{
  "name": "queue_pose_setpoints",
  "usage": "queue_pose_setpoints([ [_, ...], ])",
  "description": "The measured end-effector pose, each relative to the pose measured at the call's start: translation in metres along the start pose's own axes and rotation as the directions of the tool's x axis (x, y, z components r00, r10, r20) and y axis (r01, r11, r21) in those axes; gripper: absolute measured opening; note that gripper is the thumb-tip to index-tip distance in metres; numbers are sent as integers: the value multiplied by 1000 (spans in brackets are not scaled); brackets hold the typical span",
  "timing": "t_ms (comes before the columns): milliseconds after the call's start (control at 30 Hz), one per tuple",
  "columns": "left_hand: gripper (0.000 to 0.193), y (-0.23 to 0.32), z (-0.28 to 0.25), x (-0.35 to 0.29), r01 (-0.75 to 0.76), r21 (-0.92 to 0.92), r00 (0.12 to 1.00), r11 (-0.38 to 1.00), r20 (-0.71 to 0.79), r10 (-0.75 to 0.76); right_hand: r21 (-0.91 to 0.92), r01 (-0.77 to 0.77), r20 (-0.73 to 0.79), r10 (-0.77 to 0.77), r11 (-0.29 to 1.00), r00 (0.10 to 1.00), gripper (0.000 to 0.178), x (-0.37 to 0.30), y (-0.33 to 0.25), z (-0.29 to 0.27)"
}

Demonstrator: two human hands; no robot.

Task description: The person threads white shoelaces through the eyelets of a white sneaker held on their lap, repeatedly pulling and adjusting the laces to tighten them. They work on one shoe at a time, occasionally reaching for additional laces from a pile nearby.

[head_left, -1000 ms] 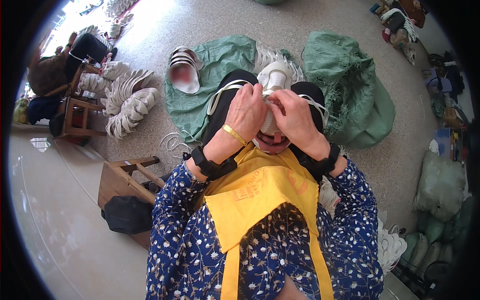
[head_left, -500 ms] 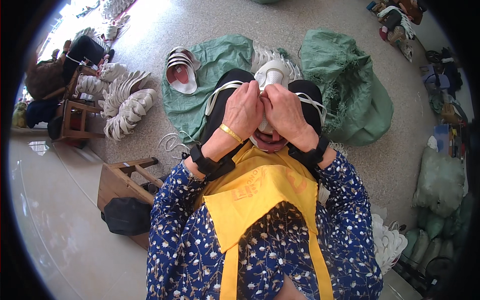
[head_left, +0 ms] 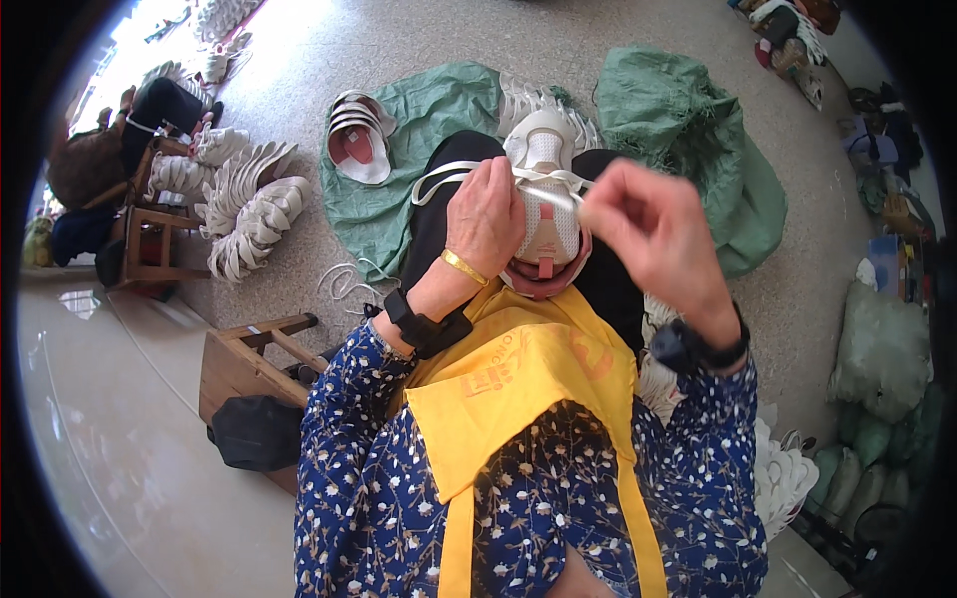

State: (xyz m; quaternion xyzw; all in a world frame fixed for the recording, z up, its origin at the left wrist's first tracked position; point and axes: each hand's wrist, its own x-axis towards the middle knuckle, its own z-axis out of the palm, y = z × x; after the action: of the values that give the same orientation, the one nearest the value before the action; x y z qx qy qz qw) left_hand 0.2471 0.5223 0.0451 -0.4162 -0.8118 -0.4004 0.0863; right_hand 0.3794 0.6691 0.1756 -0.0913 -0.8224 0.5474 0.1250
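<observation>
A white shoe upper [head_left: 546, 199] with a pink lining lies on my lap, toe pointing away from me. My left hand [head_left: 485, 214] grips its left side, where a white lace [head_left: 454, 171] loops out. My right hand [head_left: 653, 224] is lifted off to the right of the shoe, fingers pinched on the other end of the white lace, which stretches taut across the shoe's top. A gold bangle and a black wristband sit on my left wrist, and a black watch on my right. I wear a yellow apron [head_left: 518, 389] over a blue flowered top.
Green sacks [head_left: 688, 130] lie spread on the floor ahead, with a stack of white uppers [head_left: 357, 140] on one. More stacked white uppers [head_left: 249, 204] lie to the left near a wooden stool [head_left: 150, 244]. A second wooden stool [head_left: 244, 364] stands by my left knee. Bags line the right edge.
Both hands were close together on the shoe. Now my right hand has pulled away to the right and up, drawing the lace tight, while my left hand stays on the shoe.
</observation>
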Motion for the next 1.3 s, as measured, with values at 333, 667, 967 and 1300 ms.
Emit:
queue_pose_setpoints([
  [333,11,20,-17,13,56,-360,987,931,159,2,145,-27,56,19,989,998,13,43,17,-7],
  [667,17,26,-14,15,270,-666,924,695,382,7,216,49,67,-65,975,996,15,48,33,-10],
  [967,9,12,-27,29,171,-672,979,720,197,-49,192,27,88,-44,981,995,9,40,35,-22],
  [1300,19,15,-33,54,459,-694,768,554,624,145,228,46,140,-79,973,987,9,41,47,-16],
])
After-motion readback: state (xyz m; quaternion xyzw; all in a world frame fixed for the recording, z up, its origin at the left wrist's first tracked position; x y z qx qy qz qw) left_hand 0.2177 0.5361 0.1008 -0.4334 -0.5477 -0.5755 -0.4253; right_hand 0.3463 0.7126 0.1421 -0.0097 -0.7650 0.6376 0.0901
